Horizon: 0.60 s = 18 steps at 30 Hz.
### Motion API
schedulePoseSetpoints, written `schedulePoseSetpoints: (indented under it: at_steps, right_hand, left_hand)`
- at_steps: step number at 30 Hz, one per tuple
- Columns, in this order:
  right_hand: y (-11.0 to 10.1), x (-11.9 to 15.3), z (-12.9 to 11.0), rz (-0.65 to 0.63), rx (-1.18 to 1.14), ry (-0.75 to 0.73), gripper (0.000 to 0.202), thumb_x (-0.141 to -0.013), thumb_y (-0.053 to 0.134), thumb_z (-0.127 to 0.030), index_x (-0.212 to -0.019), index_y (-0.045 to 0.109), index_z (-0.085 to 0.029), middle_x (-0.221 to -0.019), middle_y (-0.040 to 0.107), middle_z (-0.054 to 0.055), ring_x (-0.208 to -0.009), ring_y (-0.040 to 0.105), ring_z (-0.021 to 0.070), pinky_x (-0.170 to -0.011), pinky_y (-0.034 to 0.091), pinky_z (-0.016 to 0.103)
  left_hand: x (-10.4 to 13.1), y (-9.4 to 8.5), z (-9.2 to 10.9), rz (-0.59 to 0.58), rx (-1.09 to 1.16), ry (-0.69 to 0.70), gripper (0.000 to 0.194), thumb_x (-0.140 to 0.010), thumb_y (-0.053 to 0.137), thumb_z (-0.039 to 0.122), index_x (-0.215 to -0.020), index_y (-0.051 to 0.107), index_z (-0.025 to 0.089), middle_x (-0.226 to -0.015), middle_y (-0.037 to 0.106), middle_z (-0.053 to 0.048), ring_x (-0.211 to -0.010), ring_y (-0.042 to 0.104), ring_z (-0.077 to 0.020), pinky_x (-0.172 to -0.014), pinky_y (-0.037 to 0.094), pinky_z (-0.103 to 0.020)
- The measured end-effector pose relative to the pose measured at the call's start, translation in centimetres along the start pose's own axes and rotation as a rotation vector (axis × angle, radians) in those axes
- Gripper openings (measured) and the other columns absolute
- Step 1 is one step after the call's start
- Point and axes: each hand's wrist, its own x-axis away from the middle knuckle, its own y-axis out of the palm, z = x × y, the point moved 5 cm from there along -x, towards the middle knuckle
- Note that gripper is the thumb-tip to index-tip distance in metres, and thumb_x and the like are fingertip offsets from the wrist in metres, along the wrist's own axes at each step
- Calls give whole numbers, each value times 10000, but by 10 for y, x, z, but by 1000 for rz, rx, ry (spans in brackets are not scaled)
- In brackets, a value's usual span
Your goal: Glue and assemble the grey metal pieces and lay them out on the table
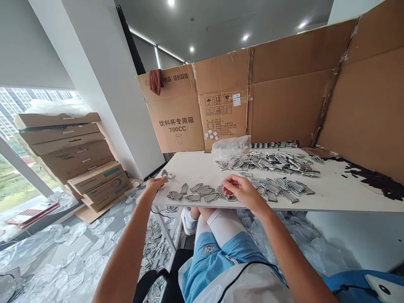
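Note:
I sit at a white table [331, 198] covered with small silver metal tags. My left hand [154, 185] rests flat at the table's left front corner, fingers apart, next to a single tag [166, 173]. My right hand [241, 189] hovers over a row of tags [197, 191] near the front edge, fingers curled and pinching one small tag. A larger heap of tags [271, 162] lies further back in the middle.
Cardboard walls [284, 92] stand behind and right of the table. A clear plastic bag [230, 146] lies at the back. Black parts [378, 179] are piled at right. Stacked cartons [72, 151] stand left. More tags [154, 248] and plastic wrappers [63, 256] cover the floor.

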Motion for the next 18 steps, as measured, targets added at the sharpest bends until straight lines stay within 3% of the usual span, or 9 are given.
schedulePoseSetpoints:
  at_steps: [4, 10, 14, 18]
  right_hand:
    - [-6, 4, -6, -47, -73, 1, 394, -909, 743, -602, -924, 730, -209, -882, 714, 30, -803, 666, 192, -773, 526, 327]
    - [0, 7, -11, -84, -84, 0, 385, -916, 739, -591, -918, 732, -206, -881, 711, 24, -797, 654, 182, -773, 521, 324]
    - [16, 8, -11, -113, -90, -9, 393, -920, 729, -601, -916, 722, -208, -846, 709, 22, -783, 649, 184, -762, 513, 327]
    - [33, 10, -11, -214, -76, -43, 380, -932, 726, -593, -985, 726, -217, -855, 708, 21, -812, 646, 189, -805, 531, 337]
  left_hand:
    - [9, -33, -3, -17, 307, -24, 206, -886, 853, 283, -925, 769, 99, -903, 783, -97, -835, 751, -194, -796, 642, -302]
    - [47, -74, 4, -117, 608, 47, 220, -881, 855, 317, -968, 808, 120, -985, 818, -93, -851, 740, -168, -816, 617, -248]
    - [72, -79, 12, -239, 707, 129, 289, -821, 900, 386, -923, 823, 127, -941, 814, -98, -831, 725, -197, -795, 603, -291]
    - [93, -64, 21, -312, 773, 225, 318, -753, 935, 465, -785, 817, 171, -836, 789, -75, -799, 701, -208, -810, 579, -327]
